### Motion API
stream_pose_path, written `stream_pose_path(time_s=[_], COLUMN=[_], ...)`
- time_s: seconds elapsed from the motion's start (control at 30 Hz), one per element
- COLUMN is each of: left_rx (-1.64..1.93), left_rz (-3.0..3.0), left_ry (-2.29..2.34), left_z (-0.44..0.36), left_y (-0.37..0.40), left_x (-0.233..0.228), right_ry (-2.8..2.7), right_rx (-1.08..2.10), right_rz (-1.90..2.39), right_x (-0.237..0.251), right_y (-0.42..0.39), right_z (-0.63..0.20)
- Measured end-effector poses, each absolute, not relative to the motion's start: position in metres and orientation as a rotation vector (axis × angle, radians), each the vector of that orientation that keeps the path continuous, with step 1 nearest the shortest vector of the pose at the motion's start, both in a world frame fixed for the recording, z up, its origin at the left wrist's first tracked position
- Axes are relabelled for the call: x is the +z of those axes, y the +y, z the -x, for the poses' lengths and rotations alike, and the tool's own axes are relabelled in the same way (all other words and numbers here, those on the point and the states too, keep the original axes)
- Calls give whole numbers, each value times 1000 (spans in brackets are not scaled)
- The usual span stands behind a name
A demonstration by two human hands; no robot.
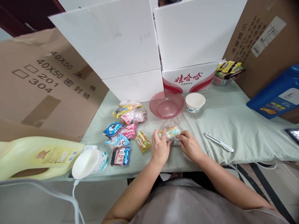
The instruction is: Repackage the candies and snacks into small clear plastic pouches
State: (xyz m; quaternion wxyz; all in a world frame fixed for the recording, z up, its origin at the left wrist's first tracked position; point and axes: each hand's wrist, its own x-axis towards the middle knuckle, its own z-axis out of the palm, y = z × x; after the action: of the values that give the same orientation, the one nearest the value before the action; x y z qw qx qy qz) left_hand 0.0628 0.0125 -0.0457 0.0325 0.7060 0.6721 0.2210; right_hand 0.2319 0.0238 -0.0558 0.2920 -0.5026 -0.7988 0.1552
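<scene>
My left hand (pixel 160 148) and my right hand (pixel 190 145) both grip a small clear snack packet (pixel 171 134) with teal and yellow print, low over the pale green cloth (pixel 233 124). Just beyond it stands a pink plastic dish (pixel 166 104) with nothing in it, and a white paper bowl (pixel 195 102) to its right. To the left of my hands lie several wrapped snacks: a yellow one (pixel 143 141), a pink one (pixel 129 130), blue ones (pixel 112 129) and a dark red one (pixel 120 156).
A white pen-like tool (pixel 218 142) lies right of my hands. A paper cup (pixel 90 162) on its side and a yellow jug (pixel 37 157) are at the left front. White boards (pixel 112 40), cardboard boxes (pixel 42 81), a blue pack (pixel 275 96) and a snack bowl (pixel 227 73) ring the cloth.
</scene>
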Motion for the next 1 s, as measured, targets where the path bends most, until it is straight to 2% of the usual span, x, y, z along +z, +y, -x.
stream_pose_path(time_s=[0.27,0.43,0.53,0.63,0.73,1.0], left_rx=[936,1218,1322,1366,1356,1418], left_rz=[-2480,-2538,-2518,-2478,-2460,-2411], left_ry=[1558,1453,1415,1402,1405,1488], left_z=[-78,-76,-71,-70,-71,-70], left_y=[9,14,18,20,20,17], left_x=[-57,-72,-76,-77,-78,-86], right_ry=[-1955,-1886,-1989,-2140,-2168,-2249], right_rx=[599,824,583,220,137,423], right_rz=[1256,1202,1473,1972,2210,1483], right_x=[-55,-46,-38,-41,-49,-37], right_y=[25,23,23,24,24,20], right_z=[-223,-256,-301,-345,-361,-261])
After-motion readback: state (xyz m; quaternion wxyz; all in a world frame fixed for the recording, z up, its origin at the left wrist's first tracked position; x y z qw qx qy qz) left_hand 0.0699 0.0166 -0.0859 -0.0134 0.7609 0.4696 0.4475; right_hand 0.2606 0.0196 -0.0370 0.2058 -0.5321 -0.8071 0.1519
